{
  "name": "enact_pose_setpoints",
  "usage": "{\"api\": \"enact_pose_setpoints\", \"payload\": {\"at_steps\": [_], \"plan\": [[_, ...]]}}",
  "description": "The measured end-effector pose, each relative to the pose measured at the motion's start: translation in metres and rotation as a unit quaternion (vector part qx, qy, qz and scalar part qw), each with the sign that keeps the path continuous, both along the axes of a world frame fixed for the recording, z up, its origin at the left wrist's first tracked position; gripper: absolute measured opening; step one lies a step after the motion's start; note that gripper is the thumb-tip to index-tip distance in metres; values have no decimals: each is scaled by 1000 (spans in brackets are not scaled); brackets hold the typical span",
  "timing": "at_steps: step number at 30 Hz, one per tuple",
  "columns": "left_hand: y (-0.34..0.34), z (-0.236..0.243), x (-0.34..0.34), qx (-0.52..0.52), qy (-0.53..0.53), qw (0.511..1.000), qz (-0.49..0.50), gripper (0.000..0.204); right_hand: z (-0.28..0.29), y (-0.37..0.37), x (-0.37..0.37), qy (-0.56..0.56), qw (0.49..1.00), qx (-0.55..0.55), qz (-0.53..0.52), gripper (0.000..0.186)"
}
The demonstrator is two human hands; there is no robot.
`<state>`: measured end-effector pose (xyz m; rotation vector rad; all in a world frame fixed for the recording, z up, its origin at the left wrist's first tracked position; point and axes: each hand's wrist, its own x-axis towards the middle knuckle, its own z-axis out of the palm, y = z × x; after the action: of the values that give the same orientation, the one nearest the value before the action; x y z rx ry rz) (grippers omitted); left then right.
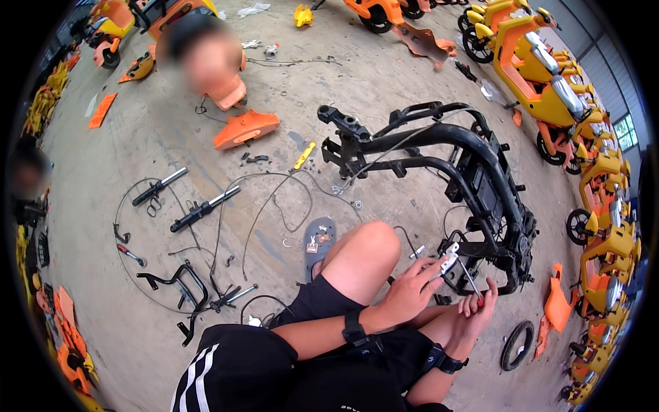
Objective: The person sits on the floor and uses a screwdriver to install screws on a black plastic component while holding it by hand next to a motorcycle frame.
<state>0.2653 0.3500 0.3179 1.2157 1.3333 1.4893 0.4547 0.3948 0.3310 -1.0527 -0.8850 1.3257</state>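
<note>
My left hand [410, 288] is closed on a small silver metal part [449, 259], held up by its fingertips. My right hand [475, 309] grips a screwdriver [469, 276] by its red handle, with one finger raised. The slim shaft points up toward the silver part; whether its tip touches is too small to tell. Just beyond both hands lies a black scooter frame [473, 172] of bent tubes on the concrete floor. Close to the left hand, a short silver piece [417, 253] rests on the ground.
Two fork legs [204, 208], a black tubular bracket [175, 285], a ratchet [130, 255] and looping cables [247, 240] lie to the left. An orange panel [247, 129] sits ahead, near another person. A tyre [517, 345] and yellow-orange scooters [542, 82] are on the right.
</note>
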Motion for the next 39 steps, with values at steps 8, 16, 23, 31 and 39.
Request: {"api": "enact_pose_setpoints", "payload": {"at_steps": [8,16,23,31,39], "plan": [[1,-10,8,-19,-14,1000,0,42,-11,-1,11,32,999,-15,-14,23],[4,-29,-10,-21,-33,999,-27,33,-10,-2,8,34,999,10,-1,31],[0,-23,-17,-66,-20,996,-58,34,6,-2,-3,27,997,-72,-9,33],[-1,-27,-11,-113,-41,989,-84,38,2,-6,-2,-19,999,8,-27,36],[4,-34,-11,-124,-67,987,-77,36,-5,-5,2,-62,998,22,-12,31]]}}
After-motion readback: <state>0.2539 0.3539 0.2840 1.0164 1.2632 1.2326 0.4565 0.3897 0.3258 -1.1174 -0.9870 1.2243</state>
